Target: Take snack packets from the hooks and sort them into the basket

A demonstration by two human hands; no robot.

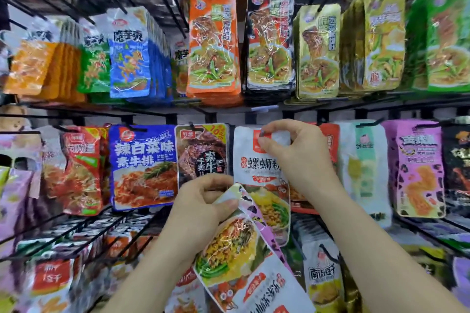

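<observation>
My left hand [203,201] grips a white snack packet [236,249] with a yellow noodle picture, held upside down and off its hook, together with a purple-edged packet behind it. My right hand [292,150] pinches the top of a matching white packet [256,165] that hangs on the middle-row hook, thumb and fingers near its hang hole. No basket is in view.
Black wire hooks hold rows of packets all round: orange [213,43], black [270,38] and gold [319,51] above, blue [143,168], brown [201,152] and pink [419,170] beside my hands. More packets hang on a lower row.
</observation>
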